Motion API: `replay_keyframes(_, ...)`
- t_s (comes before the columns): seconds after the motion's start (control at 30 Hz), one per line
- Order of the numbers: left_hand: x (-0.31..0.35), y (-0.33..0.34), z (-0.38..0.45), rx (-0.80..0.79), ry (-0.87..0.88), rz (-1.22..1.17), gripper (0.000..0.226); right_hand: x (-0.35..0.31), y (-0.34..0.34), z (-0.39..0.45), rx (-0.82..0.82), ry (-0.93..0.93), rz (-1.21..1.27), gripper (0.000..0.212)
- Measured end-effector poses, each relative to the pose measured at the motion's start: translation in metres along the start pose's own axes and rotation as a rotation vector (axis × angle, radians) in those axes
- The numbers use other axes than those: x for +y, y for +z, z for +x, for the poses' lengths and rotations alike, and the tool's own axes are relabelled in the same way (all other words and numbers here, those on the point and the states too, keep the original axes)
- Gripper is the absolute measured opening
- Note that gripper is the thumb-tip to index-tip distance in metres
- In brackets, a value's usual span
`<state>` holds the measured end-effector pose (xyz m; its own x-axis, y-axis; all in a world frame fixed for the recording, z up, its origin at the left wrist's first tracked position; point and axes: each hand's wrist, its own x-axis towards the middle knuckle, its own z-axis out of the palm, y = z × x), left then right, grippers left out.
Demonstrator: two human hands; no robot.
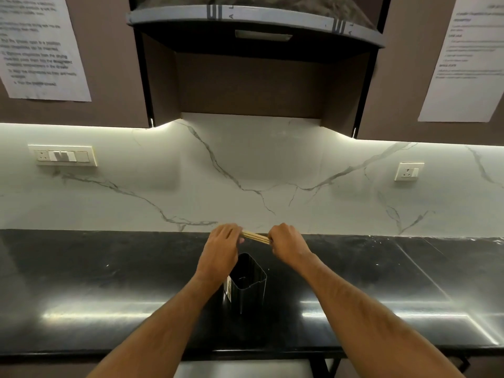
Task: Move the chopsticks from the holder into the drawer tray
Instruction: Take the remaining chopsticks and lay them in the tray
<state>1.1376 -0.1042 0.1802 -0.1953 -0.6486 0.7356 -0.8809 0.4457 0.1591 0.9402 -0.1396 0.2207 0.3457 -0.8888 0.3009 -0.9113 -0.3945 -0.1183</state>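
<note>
A bundle of pale wooden chopsticks point(255, 237) is held level above the black counter, beyond the holder. My left hand point(222, 248) grips one end and my right hand point(287, 245) grips the other, so only the short middle stretch shows. The black square holder point(249, 282) stands upright on the counter below my left wrist; its inside looks empty. No drawer tray is in view.
The glossy black counter point(109, 282) runs the full width, backed by a white marble wall point(245, 173) with socket plates at left and right. A chimney hood point(256, 25) and dark cabinets with taped paper sheets hang overhead. A pale surface shows below the counter edge.
</note>
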Motion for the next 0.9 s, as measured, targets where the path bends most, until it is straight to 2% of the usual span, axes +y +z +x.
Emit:
replay_keyframes(0.07, 0.001, 0.001, 0.002, -0.098, 0.144, 0.093, 0.037, -0.004, 0.003, -0.004, -0.015, -0.056, -0.054, 0.009)
replay_keyframes(0.1, 0.004, 0.001, 0.003, -0.16, 0.166, 0.11, 0.038, -0.006, 0.004, -0.006, -0.021, -0.084, -0.076, 0.009)
replay_keyframes(0.27, 0.007, 0.006, 0.001, -0.422, 0.055, 0.217, 0.008, -0.007, 0.005, -0.013, -0.04, -0.178, -0.174, 0.009)
replay_keyframes(0.33, 0.009, 0.007, 0.001, -0.479, 0.021, 0.208, 0.006, -0.005, 0.005, -0.017, -0.049, -0.212, -0.223, 0.009)
replay_keyframes(0.63, 0.02, 0.013, -0.007, -0.598, -0.04, 0.225, 0.008, 0.002, 0.015, -0.035, -0.096, -0.313, -0.335, 0.014)
replay_keyframes(0.9, 0.035, 0.004, -0.032, -0.662, -0.036, 0.223, 0.011, -0.01, 0.026, -0.062, -0.178, -0.302, -0.347, 0.011)
